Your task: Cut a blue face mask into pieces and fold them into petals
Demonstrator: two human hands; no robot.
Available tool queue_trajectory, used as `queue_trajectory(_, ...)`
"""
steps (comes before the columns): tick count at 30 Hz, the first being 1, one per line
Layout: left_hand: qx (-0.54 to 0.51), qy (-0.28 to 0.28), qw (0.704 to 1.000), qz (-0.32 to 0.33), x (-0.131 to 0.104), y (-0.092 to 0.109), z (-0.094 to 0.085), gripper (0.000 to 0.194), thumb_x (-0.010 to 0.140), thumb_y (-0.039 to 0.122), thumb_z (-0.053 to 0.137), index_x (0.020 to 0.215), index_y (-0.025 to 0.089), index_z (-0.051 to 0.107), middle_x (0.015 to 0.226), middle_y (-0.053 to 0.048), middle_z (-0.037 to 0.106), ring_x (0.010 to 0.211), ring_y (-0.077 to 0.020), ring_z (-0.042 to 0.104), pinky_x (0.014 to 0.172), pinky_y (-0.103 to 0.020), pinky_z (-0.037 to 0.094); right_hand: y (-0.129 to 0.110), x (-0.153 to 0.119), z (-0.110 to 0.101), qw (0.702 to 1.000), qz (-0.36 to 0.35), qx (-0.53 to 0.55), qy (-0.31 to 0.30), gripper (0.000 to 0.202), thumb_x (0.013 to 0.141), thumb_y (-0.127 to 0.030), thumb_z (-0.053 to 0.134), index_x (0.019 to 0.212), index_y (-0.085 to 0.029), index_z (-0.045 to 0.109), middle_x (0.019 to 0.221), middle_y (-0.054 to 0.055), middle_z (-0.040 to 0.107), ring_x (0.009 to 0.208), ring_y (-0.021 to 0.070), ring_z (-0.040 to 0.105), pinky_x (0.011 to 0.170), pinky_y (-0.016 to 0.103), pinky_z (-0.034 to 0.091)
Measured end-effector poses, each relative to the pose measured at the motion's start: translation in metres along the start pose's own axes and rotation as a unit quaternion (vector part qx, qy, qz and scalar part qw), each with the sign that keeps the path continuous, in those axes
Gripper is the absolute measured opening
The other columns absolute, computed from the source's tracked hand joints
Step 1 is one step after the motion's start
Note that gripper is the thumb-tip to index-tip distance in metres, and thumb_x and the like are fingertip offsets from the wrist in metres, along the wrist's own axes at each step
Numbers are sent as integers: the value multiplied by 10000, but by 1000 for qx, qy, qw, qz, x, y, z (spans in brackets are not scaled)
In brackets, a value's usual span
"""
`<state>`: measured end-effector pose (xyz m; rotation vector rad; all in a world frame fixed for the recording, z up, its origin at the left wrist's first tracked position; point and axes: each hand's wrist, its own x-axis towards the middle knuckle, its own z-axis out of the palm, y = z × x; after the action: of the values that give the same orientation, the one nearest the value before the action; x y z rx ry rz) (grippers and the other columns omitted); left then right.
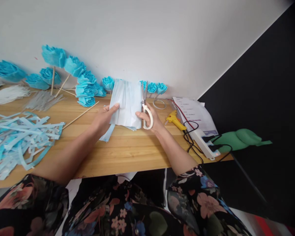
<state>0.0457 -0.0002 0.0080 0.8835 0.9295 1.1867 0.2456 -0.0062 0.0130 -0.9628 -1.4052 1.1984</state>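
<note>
Pleated sheets of thin, pale blue and white fabric (pixel 126 103): held up between both hands, loosely layered, pleats running mostly up and down, lower edges uneven, above the near-middle of the long table of light-brown wood (pixel 135 152).
Risk to the sheets: could slide out of line or fan apart at the bottom, given so light a pinch at the sides; could be snagged or nicked along the right edge, with bare metal blades so near.
Risk to the skin: could be caught by the blades on closing, with the right thumb just beside the pivot.
Left hand (pixel 104 116): nearly closed, pinching the left edge, thumb across the front, other fingers mostly hidden behind.
Right hand (pixel 156 120): curled around the white-handled metal scissors (pixel 143 103), thumb on the sheets' lower right front; exact grip through the loops hidden, cannot tell.
Scissors: points upward, blades seemingly slightly parted, alongside the right edge.
Pale blue fabric strip (pixel 107 133): below the left hand, partly covered by the sheets.
Left side: tangled pile of blue and white cut strips (pixel 27 139), thin wooden stick (pixel 80 115).
Back wall: crinkled bright-blue flowers (pixel 86 88) in a row.
Right side: yellow glue gun (pixel 176 120), long white power strip (pixel 203 143).
</note>
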Motion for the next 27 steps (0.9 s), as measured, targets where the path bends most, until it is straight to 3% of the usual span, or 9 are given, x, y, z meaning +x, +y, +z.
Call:
queue_trajectory(5,-7,-10,1000,2,1,2,-3,392,686,459,821,914,155,723,857,-86,765,789,-251,719,648,-320,569,-1,0,0,1000,-6,-28,10,542,665,-443,769,1109,-192,585,920,22,619,817,186,547,718,312,468)
queue_trajectory(11,-22,-89,995,27,1,-3,-3,401,641,384,866,948,160,740,921,-84,774,854,-269,723,733,-364,581,4,-1,3,1000,7,13,-27,547,669,-420,776,1122,-196,570,942,26,630,830,192,576,727,308,473)
queue_trajectory(16,-22,-91,995,36,1,-5,-3,386,660,346,850,973,157,728,909,-78,769,857,-269,722,745,-377,581,6,-3,5,999,1,4,-34,541,674,-420,771,1128,-201,574,957,24,631,858,199,576,745,305,475)
queue_trajectory(22,6,-89,996,28,0,-9,-2,388,721,449,796,938,137,719,817,-82,755,805,-271,716,674,-352,572,2,-4,10,997,5,-61,-37,576,675,-482,747,1140,-190,573,911,18,615,849,196,558,742,305,480)
queue_trajectory(27,14,-91,995,33,-2,-9,-2,466,757,539,742,995,140,713,877,-96,759,876,-280,710,700,-343,563,1,-4,10,996,0,-84,-25,602,670,-472,739,1162,-175,561,943,29,612,863,191,553,733,295,477)
